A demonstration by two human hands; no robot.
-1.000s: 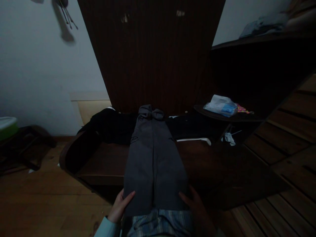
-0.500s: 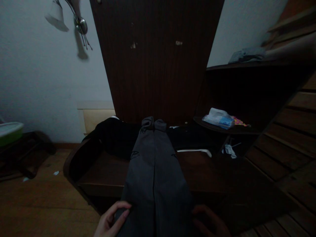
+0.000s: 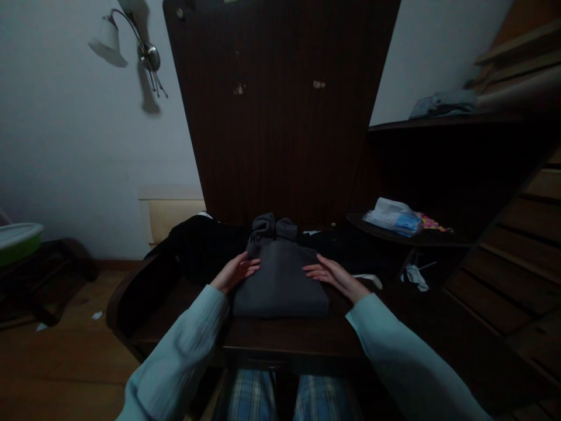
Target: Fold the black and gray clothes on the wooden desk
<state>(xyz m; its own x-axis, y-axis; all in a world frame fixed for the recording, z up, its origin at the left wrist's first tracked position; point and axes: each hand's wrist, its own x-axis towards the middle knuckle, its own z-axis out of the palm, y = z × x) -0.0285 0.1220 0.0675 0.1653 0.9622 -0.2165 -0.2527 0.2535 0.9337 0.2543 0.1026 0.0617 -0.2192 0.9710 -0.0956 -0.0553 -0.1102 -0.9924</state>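
Note:
A pair of dark grey trousers (image 3: 280, 292) lies doubled over on a dark wooden bench (image 3: 284, 344), its two elasticated leg cuffs (image 3: 274, 227) at the far end. My left hand (image 3: 239, 271) rests at the left edge of the folded cloth, fingers stretched over its top. At the right edge my right hand (image 3: 328, 272) lies likewise, fingers extended on the fabric. Both thumbs are hard to make out. Black clothing (image 3: 201, 245) is spread behind and to the left of the trousers.
A dark wooden panel (image 3: 280, 128) rises behind the bench. On a low corner shelf at right sits a white and blue plastic packet (image 3: 394, 216). A green basin (image 3: 20, 242) stands on a dark stool at far left. A wall lamp (image 3: 109, 44) hangs at upper left.
The trousers' near half has been folded forward over the legs. Both hands have moved away from me, from the near part to the sides of the folded cloth.

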